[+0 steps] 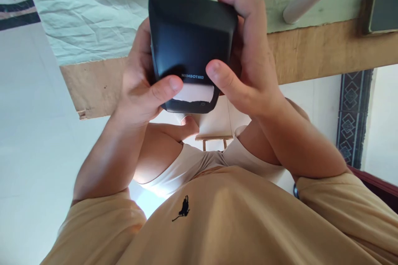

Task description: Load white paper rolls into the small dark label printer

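- Along the top of the view: pale green cloth (pixel 93 20) over a wooden board (pixel 311 51), its near edge left bare; presumably laid to cover the working surface.
- Black device (pixel 192 37): raised in front of the person, across the near edge of the board as seen. Lettered face turned to the camera, probably so it can be looked at. Pale section (pixel 194 92) near its lower end; window or opening, cannot determine.
- Right hand (pixel 256 62): grasping the device's right side, thumb on the face, a finger over the upper corner.
- Left hand (pixel 139 74): grasping the left side, thumb on the face, other fingers mostly hidden. Paired grip judged to steady the device; both thumbs leave the lettering uncovered.
- White tube (pixel 306 0): well apart, on the cloth; reason for placement not evident.
- Lettering (pixel 190 76): reads "NIIMBOT"; small mark following it illegible.
- Round symbol (pixel 202 104): on the lower rim, resembles a power mark.
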Available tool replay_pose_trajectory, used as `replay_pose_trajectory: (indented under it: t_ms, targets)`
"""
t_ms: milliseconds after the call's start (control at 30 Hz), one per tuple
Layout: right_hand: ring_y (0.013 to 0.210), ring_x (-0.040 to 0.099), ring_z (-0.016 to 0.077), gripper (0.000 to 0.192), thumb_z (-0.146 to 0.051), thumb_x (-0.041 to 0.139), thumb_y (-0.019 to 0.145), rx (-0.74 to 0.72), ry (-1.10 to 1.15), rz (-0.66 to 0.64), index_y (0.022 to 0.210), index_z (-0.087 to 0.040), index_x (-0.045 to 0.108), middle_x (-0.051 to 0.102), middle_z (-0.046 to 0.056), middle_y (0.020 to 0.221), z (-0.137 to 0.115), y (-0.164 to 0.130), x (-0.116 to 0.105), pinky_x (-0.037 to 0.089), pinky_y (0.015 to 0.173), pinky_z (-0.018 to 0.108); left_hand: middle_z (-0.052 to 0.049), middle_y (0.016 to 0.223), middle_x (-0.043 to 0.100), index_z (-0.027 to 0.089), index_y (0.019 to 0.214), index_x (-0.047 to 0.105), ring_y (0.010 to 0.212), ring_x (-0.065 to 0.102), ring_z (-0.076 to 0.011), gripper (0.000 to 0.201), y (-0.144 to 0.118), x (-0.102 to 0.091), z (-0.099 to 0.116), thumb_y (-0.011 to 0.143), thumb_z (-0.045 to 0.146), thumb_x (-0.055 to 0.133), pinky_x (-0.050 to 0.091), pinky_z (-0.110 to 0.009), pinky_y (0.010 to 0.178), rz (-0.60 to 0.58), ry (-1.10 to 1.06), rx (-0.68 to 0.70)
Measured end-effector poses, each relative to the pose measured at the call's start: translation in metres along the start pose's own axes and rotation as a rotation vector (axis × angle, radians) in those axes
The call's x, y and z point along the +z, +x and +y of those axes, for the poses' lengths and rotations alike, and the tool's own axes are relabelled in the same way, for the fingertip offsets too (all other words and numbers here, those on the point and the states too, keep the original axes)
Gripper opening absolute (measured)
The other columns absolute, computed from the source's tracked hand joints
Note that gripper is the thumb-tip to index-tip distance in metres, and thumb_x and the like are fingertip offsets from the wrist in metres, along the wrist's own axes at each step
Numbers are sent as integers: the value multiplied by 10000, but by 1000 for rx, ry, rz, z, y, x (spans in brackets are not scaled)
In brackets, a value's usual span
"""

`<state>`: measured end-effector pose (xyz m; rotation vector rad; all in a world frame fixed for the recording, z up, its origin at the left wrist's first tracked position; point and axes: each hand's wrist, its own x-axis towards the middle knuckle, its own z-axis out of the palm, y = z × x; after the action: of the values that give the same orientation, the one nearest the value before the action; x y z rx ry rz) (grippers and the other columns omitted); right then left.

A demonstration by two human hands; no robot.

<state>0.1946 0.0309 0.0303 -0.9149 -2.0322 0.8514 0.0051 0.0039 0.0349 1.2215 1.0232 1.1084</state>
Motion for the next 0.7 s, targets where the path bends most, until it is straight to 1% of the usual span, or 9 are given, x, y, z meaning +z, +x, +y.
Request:
replay_pose_trajectory:
  t_ms: [33, 67, 100, 233, 333, 433, 533, 600, 700]
  targets:
    - [1283, 416, 139, 580, -516, 367, 861, -35, 39, 9, 1308, -171, 238, 358, 73, 1371, 1, 1, 1, 446, 1019, 287, -13, 1061, 568, 242, 1214, 512, 1193, 571, -268, 697, 4, -4, -9, 633, 550, 741, 438, -499, 1058, -2, -13, 27]
    - [1290, 414, 146, 584, -512, 412, 856, -58, 65, 21, 1299, -159, 274, 377, 80, 1360, 1, 1, 0, 431, 1041, 291, -1, 941, 576, 237, 1156, 543, 1052, 642, -265, 757, 8, -8, -18, 578, 710, 673, 501, -508, 949, -26, -45, 142]
    - [1289, 416, 151, 588, -510, 447, 850, -71, 80, 29, 1291, -149, 302, 396, 88, 1349, 1, 1, -1, 419, 1056, 292, -4, 900, 574, 229, 1143, 546, 973, 664, -263, 826, 12, -12, -27, 535, 782, 632, 522, -507, 885, -69, -57, 185]
    - [1255, 436, 157, 631, -534, 501, 830, -38, 118, 8, 1288, -132, 337, 408, 100, 1355, -1, 0, -6, 432, 1027, 273, -29, 907, 573, 212, 1181, 518, 856, 667, -234, 825, 21, -21, -48, 562, 745, 636, 545, -427, 735, -98, -43, 222]
    - [1228, 444, 164, 643, -574, 465, 834, -2, 115, -17, 1307, -165, 319, 392, 84, 1372, -1, 0, -8, 469, 942, 265, -33, 888, 579, 203, 1160, 531, 772, 638, -174, 764, 19, -17, -46, 600, 715, 623, 513, -307, 630, -101, -91, 261]
    - [1222, 436, 170, 676, -606, 474, 818, 6, 98, -51, 1317, -179, 310, 379, 83, 1375, -2, 1, -8, 486, 846, 243, -35, 872, 575, 186, 1144, 546, 684, 580, -107, 576, 13, -9, -37, 702, 547, 624, 431, -207, 544, -46, -164, 212]
    - [1225, 427, 167, 674, -559, 552, 794, 29, 113, -60, 1299, -172, 330, 392, 79, 1362, -2, 2, -8, 491, 819, 226, -26, 876, 582, 191, 1155, 551, 694, 573, -96, 529, 8, -3, -27, 709, 457, 651, 395, -179, 524, -55, -210, 172]
    - [1191, 449, 145, 656, -527, 572, 792, 44, 169, -38, 1291, -176, 332, 403, 63, 1356, -1, 2, -7, 495, 808, 205, -36, 907, 603, 187, 1158, 557, 762, 598, -113, 504, 8, 0, -21, 739, 456, 630, 435, -199, 565, -62, -215, 168]
    - [1158, 474, 117, 645, -516, 552, 811, 18, 258, -9, 1302, -169, 318, 392, 50, 1362, 0, 0, -5, 501, 803, 174, -66, 1047, 616, 207, 1150, 561, 1010, 610, -184, 474, 8, 4, -10, 801, 527, 528, 525, -286, 800, -76, -236, 141]
